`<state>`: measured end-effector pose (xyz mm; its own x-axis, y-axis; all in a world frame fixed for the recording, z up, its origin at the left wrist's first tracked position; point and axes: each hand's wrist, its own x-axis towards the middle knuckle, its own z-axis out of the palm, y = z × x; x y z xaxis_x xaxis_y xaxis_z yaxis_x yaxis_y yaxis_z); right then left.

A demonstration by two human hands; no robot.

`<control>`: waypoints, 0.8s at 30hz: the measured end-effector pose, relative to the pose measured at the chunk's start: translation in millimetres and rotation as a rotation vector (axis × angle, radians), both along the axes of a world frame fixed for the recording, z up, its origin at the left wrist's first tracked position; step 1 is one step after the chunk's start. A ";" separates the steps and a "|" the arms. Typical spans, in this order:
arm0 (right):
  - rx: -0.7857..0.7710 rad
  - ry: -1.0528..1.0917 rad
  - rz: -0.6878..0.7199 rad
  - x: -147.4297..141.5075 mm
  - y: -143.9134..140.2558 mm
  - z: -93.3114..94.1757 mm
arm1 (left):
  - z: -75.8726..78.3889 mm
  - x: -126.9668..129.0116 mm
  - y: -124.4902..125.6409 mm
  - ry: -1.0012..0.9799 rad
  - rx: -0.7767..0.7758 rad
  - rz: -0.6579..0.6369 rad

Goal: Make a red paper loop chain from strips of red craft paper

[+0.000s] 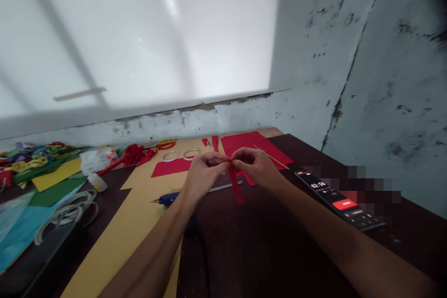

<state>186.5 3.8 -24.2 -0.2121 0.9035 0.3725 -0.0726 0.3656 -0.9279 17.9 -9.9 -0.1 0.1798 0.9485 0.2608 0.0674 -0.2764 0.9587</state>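
Note:
Both hands meet fingertip to fingertip above the dark table, pinching a narrow red strip (236,186). My left hand (208,167) is closed on the strip's upper end. My right hand (254,164) is closed on the same end, close beside the left fingers. The rest of the strip hangs down below the fingers. Exactly how the end lies between the fingertips is hidden. Behind the hands lies a red sheet (260,145) with a thin wooden stick (274,158) across it. A metal ruler (225,186) lies beneath the hands.
A blue glue gun (167,199) with a metal tip lies left of my forearm on tan paper (115,237). Two tape rolls (192,153), yellow scissors (165,143) and a red flower (134,153) stand farther back. A phone (335,198) lies right; a coiled white cable (66,212) left.

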 end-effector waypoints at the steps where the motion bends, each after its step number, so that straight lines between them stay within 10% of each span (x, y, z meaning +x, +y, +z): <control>1: 0.006 -0.003 0.009 0.1 0.0 0.1 | -0.6 -0.2 0.5 -0.001 0.003 0.004; 24: 0.014 0.050 0.064 -3.4 -4.5 4.7 | -1.8 -1.0 -1.5 0.040 0.095 0.107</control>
